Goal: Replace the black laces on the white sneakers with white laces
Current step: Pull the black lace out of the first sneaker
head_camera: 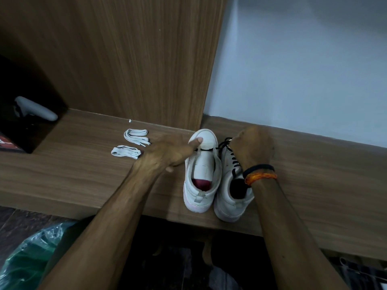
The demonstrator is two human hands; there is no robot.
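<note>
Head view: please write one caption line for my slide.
Left hand steadies the nearly unlaced sneaker while right hand pulls its black lace; white laces wait alongside.

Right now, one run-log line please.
left hand steadies left sneaker | right hand pulls black lace | white laces unused

Wooden shelf (83,174): sneakers (202,174), white laces (136,138).
</note>
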